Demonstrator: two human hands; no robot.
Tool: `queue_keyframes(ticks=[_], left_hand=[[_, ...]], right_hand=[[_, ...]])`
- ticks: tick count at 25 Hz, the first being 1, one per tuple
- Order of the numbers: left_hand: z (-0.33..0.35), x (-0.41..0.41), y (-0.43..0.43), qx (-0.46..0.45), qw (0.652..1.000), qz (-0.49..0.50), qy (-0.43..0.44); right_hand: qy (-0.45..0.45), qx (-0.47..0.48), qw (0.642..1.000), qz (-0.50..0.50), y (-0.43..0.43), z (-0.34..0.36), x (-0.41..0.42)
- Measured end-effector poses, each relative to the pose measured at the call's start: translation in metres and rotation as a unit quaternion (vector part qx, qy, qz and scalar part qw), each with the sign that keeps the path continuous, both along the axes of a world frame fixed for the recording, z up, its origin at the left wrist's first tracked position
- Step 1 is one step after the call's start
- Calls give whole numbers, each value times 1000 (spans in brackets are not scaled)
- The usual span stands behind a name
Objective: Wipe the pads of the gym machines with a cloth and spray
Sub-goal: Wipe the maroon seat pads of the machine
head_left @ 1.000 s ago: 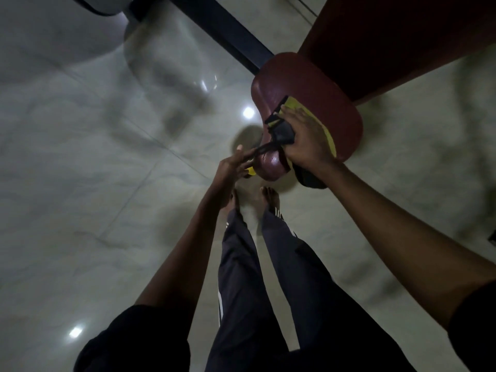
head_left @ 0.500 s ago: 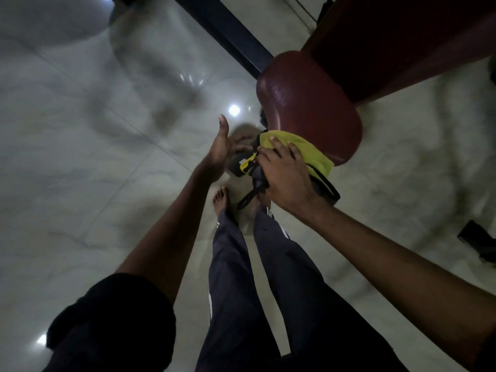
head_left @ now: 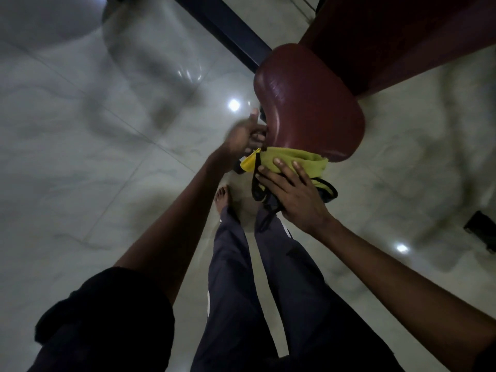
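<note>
A dark red gym pad [head_left: 308, 103] juts out from a bigger red pad [head_left: 389, 36] at the upper right. A yellow cloth [head_left: 290, 159] with black trim and a dangling black strap lies against the small pad's near edge. My right hand [head_left: 295, 194] presses it there with fingers spread and fairly straight. My left hand [head_left: 247, 135] is motion-blurred at the pad's left edge, thumb up, fingers curled round that edge. No spray bottle is visible.
A dark machine frame bar [head_left: 222, 25] runs diagonally behind the pad. The glossy pale tiled floor [head_left: 94, 170] spreads to the left. My bare feet and dark trousers [head_left: 241, 264] stand right under the pad. A small dark object [head_left: 483, 234] lies on the floor at the right edge.
My right hand slid the cloth from the pad's top down to its near edge. My left hand let go of the strap, opened, then moved to the pad's left edge.
</note>
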State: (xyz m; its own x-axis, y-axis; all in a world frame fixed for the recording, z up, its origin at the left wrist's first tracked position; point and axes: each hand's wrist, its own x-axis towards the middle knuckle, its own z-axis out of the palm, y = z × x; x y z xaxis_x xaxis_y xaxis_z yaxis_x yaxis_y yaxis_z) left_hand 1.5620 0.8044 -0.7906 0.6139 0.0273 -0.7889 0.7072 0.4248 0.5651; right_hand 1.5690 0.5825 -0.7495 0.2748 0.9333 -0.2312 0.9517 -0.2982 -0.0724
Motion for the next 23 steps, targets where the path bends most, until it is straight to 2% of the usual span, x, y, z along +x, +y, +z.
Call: queue_keyframes(ticks=[4, 7, 9, 11, 13, 16, 17, 18, 20, 23], left_hand=[[-7, -7, -19, 97, 994, 34, -35], [-4, -12, -26, 89, 992, 72, -59], [4, -15, -33, 78, 991, 95, -57], [15, -14, -41, 73, 989, 117, -50], [20, -12, -48, 106, 987, 120, -30], [22, -11, -52, 173, 980, 93, -21], [21, -10, -54, 182, 980, 80, -18], [22, -8, -57, 183, 980, 70, -13], [21, -6, -65, 188, 981, 49, -9], [21, -4, -75, 228, 974, 10, -7]], right_hand=[[75, 60, 994, -43, -16, -12, 5], [146, 102, 978, -112, -24, -23, 6], [204, 146, 951, -182, -24, -25, 8], [263, 183, 917, -239, -24, -24, 6], [311, 207, 873, -315, -26, -20, 5], [299, 246, 759, -523, -24, -27, 26], [288, 256, 725, -570, -19, -30, 32], [290, 267, 706, -588, -13, -30, 31], [336, 278, 705, -560, 0, -21, 7], [377, 281, 724, -505, 1, -10, -11]])
